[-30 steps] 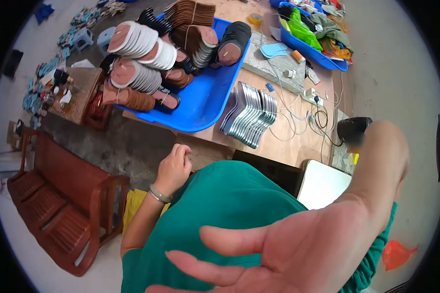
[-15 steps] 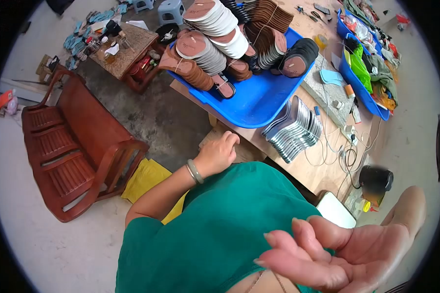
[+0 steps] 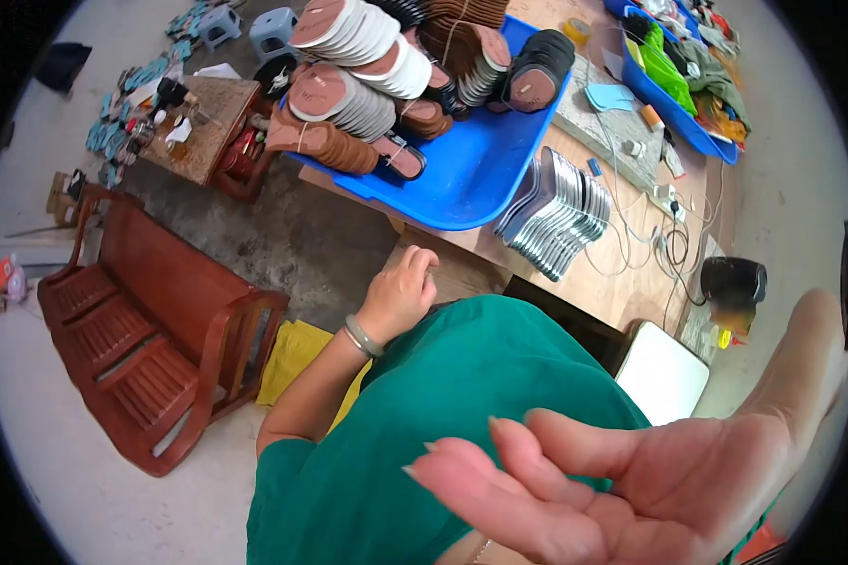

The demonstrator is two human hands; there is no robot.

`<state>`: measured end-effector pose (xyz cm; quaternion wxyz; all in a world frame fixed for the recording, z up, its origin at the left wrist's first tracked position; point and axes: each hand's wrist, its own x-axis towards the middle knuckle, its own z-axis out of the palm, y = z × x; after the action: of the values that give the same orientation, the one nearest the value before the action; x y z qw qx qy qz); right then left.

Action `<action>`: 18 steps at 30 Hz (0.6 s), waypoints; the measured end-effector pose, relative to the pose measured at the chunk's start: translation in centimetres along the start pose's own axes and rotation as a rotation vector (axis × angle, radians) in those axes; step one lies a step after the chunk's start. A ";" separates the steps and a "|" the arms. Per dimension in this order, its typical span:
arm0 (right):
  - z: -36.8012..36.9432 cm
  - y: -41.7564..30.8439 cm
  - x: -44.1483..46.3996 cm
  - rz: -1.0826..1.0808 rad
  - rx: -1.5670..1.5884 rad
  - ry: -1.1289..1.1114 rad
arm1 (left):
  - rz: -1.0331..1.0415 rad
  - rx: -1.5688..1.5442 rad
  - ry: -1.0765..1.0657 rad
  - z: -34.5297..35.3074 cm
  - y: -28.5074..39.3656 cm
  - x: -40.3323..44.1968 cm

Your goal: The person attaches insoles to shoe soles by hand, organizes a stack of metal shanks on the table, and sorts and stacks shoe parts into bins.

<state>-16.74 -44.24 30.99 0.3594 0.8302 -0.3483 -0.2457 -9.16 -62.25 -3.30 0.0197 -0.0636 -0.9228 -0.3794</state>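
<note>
My left hand (image 3: 400, 294), a bangle on its wrist, hangs in front of the green shirt (image 3: 499, 377) beside the table edge. Its fingers are loosely curled in, and I see nothing in them. Close to the camera, my right hand (image 3: 622, 480) is turned palm up, open and holding nothing, its fingers apart and slightly bent. Beyond my left hand, a blue tray (image 3: 471, 193) on the table carries several tied stacks of shoe soles, white (image 3: 349, 33), brown (image 3: 325, 146) and black (image 3: 544, 66). A row of silver-edged soles (image 3: 556, 212) stands on the table beside the tray.
A wooden bench (image 3: 160, 320) is at the left, near a yellow sheet (image 3: 297, 358). Behind it stands a low table (image 3: 207, 122) with jars. Cables (image 3: 664, 235), a white-topped stool (image 3: 664, 372) and a blue bin (image 3: 688, 122) of cloth are on the right.
The view has shifted, so the tray and table appear further left and higher. My right hand has come further left across the shirt, still open. My left hand keeps its loose curl.
</note>
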 end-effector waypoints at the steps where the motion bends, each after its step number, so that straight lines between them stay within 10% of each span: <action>1: 0.1 -0.2 0.1 0.027 -0.015 -0.019 | -0.012 0.005 -0.003 -0.1 0.0 -0.1; 7: 2.3 -2.9 1.9 -0.003 -0.341 0.001 | -0.038 0.012 0.031 -1.3 -0.6 0.1; 9: 4.8 -2.5 2.1 -0.081 -0.119 0.284 | -0.038 0.007 0.045 -1.7 -1.5 0.1; 13: 7.2 -2.4 0.7 -0.071 0.279 0.152 | -0.088 -0.014 0.097 -4.1 -3.4 1.0; 18: 12.7 -4.5 -0.2 0.673 0.788 0.043 | -0.171 -0.010 0.257 -8.3 -5.9 2.5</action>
<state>-23.41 -47.22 19.67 0.0859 0.7494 -0.6546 0.0503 -12.51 -71.96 -1.29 0.1051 0.0643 -0.9128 -0.3893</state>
